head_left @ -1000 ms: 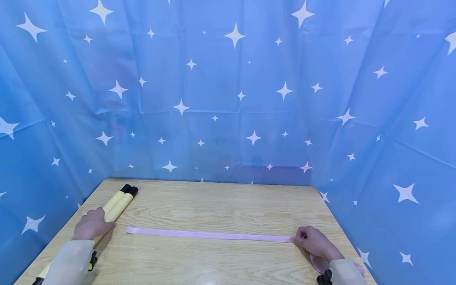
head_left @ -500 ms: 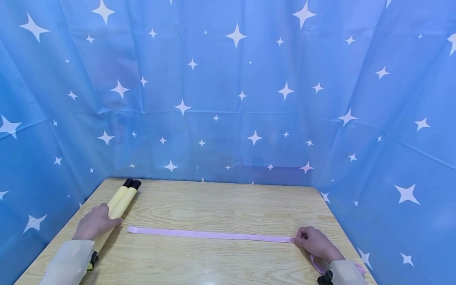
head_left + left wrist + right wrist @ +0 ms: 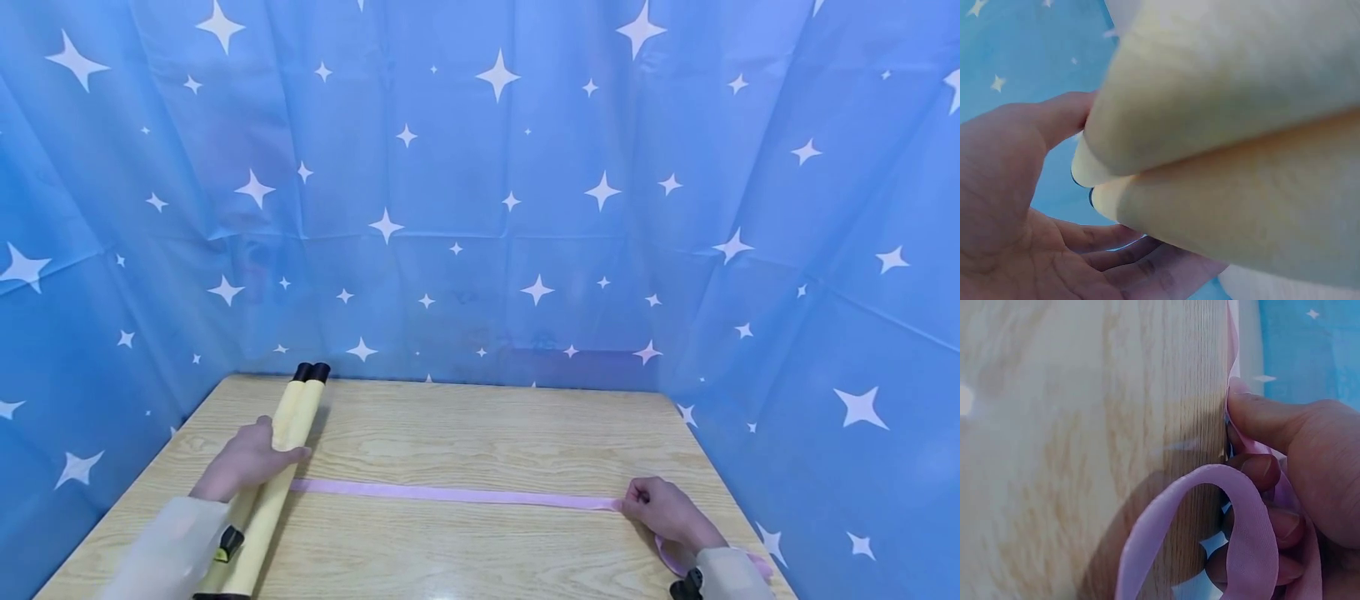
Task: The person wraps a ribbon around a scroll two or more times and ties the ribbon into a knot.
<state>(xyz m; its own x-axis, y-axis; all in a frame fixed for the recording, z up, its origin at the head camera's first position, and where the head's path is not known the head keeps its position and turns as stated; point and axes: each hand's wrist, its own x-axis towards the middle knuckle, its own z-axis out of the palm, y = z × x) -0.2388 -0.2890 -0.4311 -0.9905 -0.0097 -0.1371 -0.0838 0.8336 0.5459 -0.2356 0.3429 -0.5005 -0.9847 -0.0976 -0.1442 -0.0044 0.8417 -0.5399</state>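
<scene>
A cream scroll (image 3: pixel 273 500), rolled from both ends into two side-by-side rolls with black end caps, is gripped by my left hand (image 3: pixel 251 454). In the left wrist view, the thumb lies on one side of the scroll (image 3: pixel 1229 112) and the fingers on the other. A pink-lilac ribbon (image 3: pixel 450 494) stretches nearly straight across the table, its left end hidden by the scroll. My right hand (image 3: pixel 663 508) pinches the ribbon between thumb and fingers. The right wrist view shows slack ribbon (image 3: pixel 1250 531) looping in front of the curled fingers.
The wood-grain table (image 3: pixel 465 558) narrows toward its back edge. A blue curtain (image 3: pixel 450 167) with white stars hangs behind it and along both sides. Dark straps with devices (image 3: pixel 686 583) sit on both wrists.
My left hand has carried the scroll to the right, from the table's left side to over the ribbon's left end, and turned it more upright in view. The right hand has stayed put.
</scene>
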